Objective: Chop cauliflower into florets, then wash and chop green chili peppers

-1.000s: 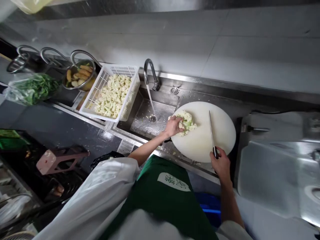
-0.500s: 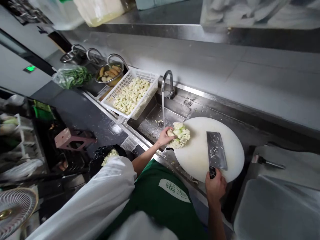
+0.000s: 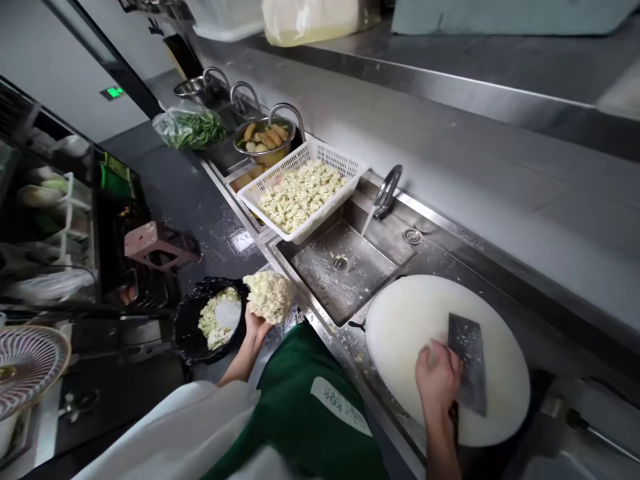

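My left hand (image 3: 257,325) is closed around the underside of a cauliflower head (image 3: 271,297), holding it between the sink edge and a black-lined bin (image 3: 183,333). Cauliflower scraps (image 3: 213,327) lie in that bin. Above the round white cutting board (image 3: 400,320), my right hand (image 3: 439,373) is curled closed; a small pale spot shows among its fingers, too unclear to name. A cleaver (image 3: 470,373) with bits on its blade lies flat on the board. Its dark handle is partly hidden behind my right wrist, and the hand appears off it.
Water runs from a faucet (image 3: 387,190) into the steel sink (image 3: 325,267). A white basket (image 3: 357,167) of cut cauliflower straddles the sink's far side. Beyond stand a bowl (image 3: 265,157) of root vegetables and bagged greens (image 3: 193,127). A pink stool (image 3: 160,243) and fan (image 3: 30,367) are left.
My left hand has carried the cauliflower from the board's edge leftward toward the bin. My right hand has come off the cleaver handle and moved up over the board. The view has swung left.
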Available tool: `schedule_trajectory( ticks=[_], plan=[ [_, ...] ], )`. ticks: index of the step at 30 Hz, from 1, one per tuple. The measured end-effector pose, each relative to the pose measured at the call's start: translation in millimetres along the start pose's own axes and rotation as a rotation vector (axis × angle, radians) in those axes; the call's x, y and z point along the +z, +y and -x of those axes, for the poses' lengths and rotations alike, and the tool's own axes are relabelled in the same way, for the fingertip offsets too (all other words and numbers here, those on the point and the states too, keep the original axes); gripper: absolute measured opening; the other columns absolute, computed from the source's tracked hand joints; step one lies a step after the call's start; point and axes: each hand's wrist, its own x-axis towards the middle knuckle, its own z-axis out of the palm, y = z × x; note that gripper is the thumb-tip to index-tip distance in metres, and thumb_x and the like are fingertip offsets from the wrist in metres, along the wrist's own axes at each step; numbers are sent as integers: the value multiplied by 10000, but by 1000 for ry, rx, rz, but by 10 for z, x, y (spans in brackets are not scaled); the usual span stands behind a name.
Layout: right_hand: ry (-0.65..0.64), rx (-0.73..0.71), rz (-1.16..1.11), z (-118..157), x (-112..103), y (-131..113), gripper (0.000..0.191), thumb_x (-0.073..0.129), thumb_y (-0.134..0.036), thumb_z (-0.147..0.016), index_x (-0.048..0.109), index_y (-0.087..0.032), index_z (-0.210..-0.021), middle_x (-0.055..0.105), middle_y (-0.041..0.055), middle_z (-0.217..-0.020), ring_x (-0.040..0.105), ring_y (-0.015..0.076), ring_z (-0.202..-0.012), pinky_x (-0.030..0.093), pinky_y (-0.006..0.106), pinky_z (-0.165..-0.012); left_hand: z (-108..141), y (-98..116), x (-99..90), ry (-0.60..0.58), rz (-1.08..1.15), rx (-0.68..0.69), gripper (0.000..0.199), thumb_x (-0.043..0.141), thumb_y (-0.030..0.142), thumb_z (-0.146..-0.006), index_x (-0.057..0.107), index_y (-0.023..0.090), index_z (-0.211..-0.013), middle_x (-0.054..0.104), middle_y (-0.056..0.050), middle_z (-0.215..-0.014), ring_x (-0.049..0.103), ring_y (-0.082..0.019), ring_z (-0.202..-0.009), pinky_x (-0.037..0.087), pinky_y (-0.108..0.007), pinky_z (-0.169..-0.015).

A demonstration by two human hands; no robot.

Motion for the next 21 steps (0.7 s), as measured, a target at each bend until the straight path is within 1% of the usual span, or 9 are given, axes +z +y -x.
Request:
schedule_trajectory(
  ticks=[2, 5, 8, 11, 13, 14, 16, 18, 21],
  plan=[
    [-132, 28, -121, -257, 315, -360, 426, 511, -414, -910, 719, -121, -1140, 694, 196, -1102, 670, 311, -961, 536, 471, -912, -137, 195, -128, -3, 54, 53, 461, 645, 416, -820, 626, 324, -1272, 734, -69, -1232, 670, -308, -1228, 631, -475, -918],
    [-279, 105, -312, -695, 895, -910, 464, 519, -447, -879, 690, -133, -1176, 704, 167, -1080, 686, 267, -873, 570, 456, -864, -460, 509, -323, 2, 62, 89, 491, 641, 405, -832, 595, 355, -1319, 708, -49, -1304, 602, -295, -1341, 591, -494, -1020],
    [-290, 190, -463, -1263, 1447, -1419, 535, 615, -472, -783, 652, -157, -1213, 713, 129, -1072, 694, 243, -875, 589, 444, -871, -875, 880, -580, 39, 10, 57, 525, 645, 435, -806, 593, 345, -1320, 699, -37, -1324, 562, -301, -1388, 531, -502, -1106],
    [-227, 434, -616, -1919, 1864, -1871, 688, 722, -445, -673, 573, -196, -1297, 697, 86, -1114, 687, 194, -804, 620, 384, -761, -1280, 1270, -866, 156, -85, 11, 568, 621, 478, -759, 610, 313, -1302, 711, -52, -1299, 564, -321, -1381, 488, -510, -1146],
    [-180, 580, -775, -2331, 2067, -2139, 744, 757, -411, -651, 509, -239, -1331, 687, 27, -1083, 682, 151, -765, 621, 323, -701, -1490, 1504, -1023, 216, -163, -18, 595, 608, 495, -729, 619, 315, -1297, 722, -54, -1272, 578, -331, -1363, 488, -524, -1138],
    [-144, 623, -847, -2513, 2149, -2262, 734, 763, -393, -656, 488, -257, -1323, 681, -9, -1035, 679, 132, -749, 616, 295, -687, -1570, 1608, -1078, 229, -199, -24, 606, 607, 502, -719, 620, 330, -1299, 726, -50, -1266, 581, -337, -1358, 492, -535, -1128],
    [-52, 663, -931, -2807, 2277, -2478, 641, 758, -375, -685, 480, -268, -1253, 653, -62, -922, 671, 108, -713, 602, 256, -666, -1681, 1786, -1130, 240, -257, -23, 621, 607, 514, -701, 617, 378, -1306, 726, -35, -1269, 570, -354, -1367, 484, -572, -1119],
    [49, 686, -934, -3006, 2361, -2642, 514, 736, -405, -732, 486, -252, -1154, 628, -72, -860, 662, 103, -679, 584, 240, -630, -1735, 1927, -1107, 249, -285, -9, 627, 597, 530, -693, 617, 414, -1308, 715, -27, -1291, 533, -375, -1401, 424, -625, -1148],
    [169, 691, -886, -3169, 2418, -2765, 430, 698, -452, -787, 488, -238, -1096, 617, -58, -865, 643, 108, -649, 554, 239, -586, -1741, 2078, -990, 232, -303, 23, 618, 595, 506, -668, 639, 429, -1279, 686, -23, -1344, 445, -392, -1469, 294, -669, -1206]
  ],
)
